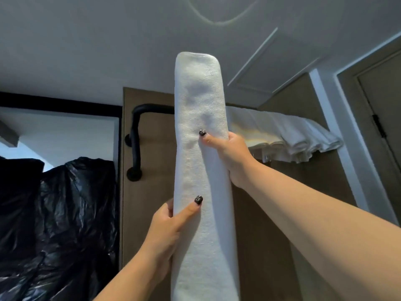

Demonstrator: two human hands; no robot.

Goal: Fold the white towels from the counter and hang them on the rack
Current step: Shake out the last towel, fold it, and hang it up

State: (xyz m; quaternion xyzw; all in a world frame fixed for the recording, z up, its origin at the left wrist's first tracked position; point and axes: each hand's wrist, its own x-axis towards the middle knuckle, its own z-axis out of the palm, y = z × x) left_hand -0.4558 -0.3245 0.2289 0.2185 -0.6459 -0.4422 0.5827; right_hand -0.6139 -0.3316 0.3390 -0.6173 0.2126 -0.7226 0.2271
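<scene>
I look up at a folded white towel (pixel 201 131), long and narrow, held upright in front of the black rack (pixel 138 131) on the brown wall. My left hand (pixel 171 222) grips its left edge low down, thumb across the front. My right hand (pixel 230 153) grips its right edge higher up, thumb pressed on the front. The towel's folded top end rises above the rack's top bar and hides the middle of it. Several folded white towels (pixel 288 135) lie stacked on the rack to the right.
A black plastic sheet (pixel 56 213) hangs at the left under a bright opening. A white door frame (pixel 338 135) and a brown door (pixel 382 118) stand at the right. The ceiling holds a white hatch panel (pixel 273 68).
</scene>
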